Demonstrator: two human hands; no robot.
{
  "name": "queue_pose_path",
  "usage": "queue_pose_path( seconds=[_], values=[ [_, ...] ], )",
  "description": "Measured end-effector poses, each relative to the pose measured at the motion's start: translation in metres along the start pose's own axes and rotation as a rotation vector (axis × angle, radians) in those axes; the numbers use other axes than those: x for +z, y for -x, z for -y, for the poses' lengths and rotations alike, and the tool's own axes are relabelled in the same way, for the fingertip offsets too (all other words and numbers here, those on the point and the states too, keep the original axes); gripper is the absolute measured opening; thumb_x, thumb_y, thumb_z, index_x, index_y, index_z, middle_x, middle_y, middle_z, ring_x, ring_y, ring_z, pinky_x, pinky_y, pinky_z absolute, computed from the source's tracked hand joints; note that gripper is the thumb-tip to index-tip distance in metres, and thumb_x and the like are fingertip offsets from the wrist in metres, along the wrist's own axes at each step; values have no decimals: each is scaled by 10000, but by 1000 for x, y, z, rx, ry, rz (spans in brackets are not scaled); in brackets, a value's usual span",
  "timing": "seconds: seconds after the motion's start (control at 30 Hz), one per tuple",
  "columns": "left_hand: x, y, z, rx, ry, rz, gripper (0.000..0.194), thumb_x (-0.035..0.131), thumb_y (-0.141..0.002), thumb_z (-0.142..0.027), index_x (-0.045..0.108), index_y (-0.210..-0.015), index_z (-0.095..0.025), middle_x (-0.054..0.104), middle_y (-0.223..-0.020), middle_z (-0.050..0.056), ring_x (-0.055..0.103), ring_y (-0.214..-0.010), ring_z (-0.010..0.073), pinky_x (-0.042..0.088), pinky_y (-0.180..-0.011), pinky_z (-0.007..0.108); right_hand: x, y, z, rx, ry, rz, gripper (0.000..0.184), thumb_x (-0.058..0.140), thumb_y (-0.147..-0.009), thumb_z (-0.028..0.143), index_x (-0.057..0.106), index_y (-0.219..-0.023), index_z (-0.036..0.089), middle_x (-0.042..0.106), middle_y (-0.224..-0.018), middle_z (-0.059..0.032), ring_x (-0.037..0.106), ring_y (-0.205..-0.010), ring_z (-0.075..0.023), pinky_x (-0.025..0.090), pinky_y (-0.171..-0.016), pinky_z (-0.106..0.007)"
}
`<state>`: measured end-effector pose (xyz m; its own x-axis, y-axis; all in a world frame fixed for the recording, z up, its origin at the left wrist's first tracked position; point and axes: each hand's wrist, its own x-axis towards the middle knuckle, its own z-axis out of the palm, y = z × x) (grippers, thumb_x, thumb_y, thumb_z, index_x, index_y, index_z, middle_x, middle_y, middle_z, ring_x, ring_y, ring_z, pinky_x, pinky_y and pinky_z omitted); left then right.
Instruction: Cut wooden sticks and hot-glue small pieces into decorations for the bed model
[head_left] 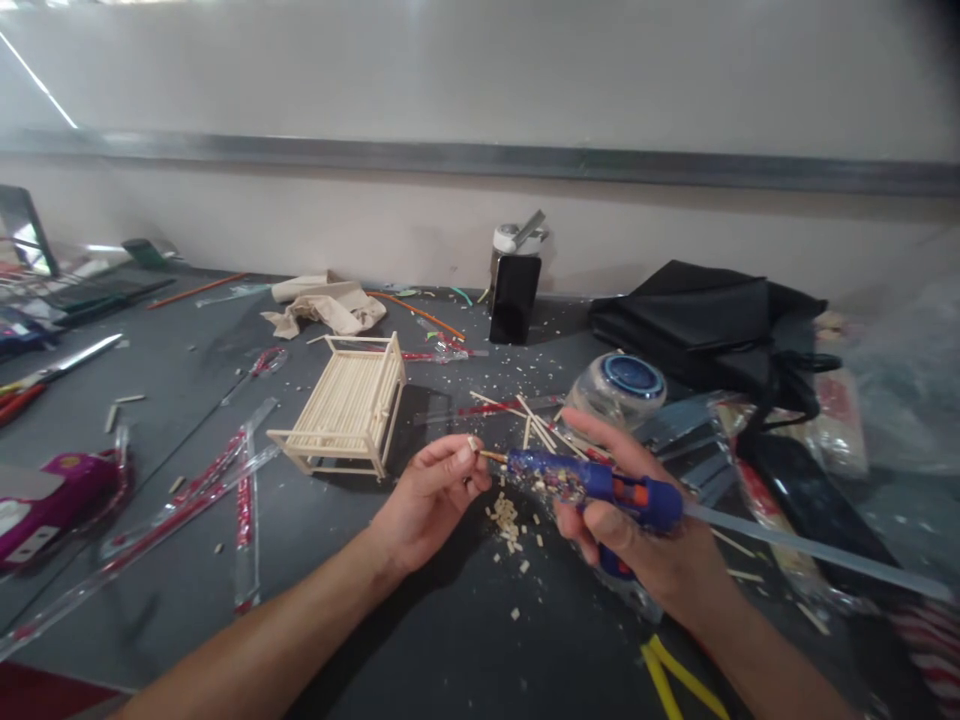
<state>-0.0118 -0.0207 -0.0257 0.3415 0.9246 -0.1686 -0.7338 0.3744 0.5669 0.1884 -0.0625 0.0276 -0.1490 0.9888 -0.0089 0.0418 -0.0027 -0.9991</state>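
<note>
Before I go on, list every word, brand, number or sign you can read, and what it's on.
No text can be read.
Red-and-clear wrappers: any print is too blurred.
Blue jar lid: markings too blurred.
Purple item: yellow mark too small.
Glue gun in the right hand: no lettering I can make out.

One view looks from the person's head, over the near side of the bench (375, 655), facing forward and down across it to the wall (420, 70) at the far side. It sits close behind the left hand (439, 490) and right hand (645, 540), with the forearms (300, 615) entering from the near edge. The wide framing reaches well out left and right.
</note>
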Motion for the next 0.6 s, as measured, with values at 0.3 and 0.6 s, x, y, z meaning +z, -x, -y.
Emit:
queue_pose_path(
  seconds=[0.3, 0.6],
  values=[
    [0, 0, 0, -2, -13, 33, 147, 794, -702, -178, 729, -828, -137, 691, -731, 1, 612, -709, 78, 460, -733, 200, 0, 1, 3, 22, 32, -27, 734, 698, -772, 533, 429, -1386, 234, 610, -638, 26, 510, -453, -122, 418, -473, -276],
    [-1, 0, 2, 7, -50, 31, 165, 811, -684, -203, 735, -822, -155, 691, -706, -2, 609, -697, 86, 460, -728, 208, 2, 0, 3, 55, 10, -31, 760, 727, -735, 552, 454, -1362, 221, 604, -627, 23, 489, -451, -116, 403, -446, -264]
  ],
)
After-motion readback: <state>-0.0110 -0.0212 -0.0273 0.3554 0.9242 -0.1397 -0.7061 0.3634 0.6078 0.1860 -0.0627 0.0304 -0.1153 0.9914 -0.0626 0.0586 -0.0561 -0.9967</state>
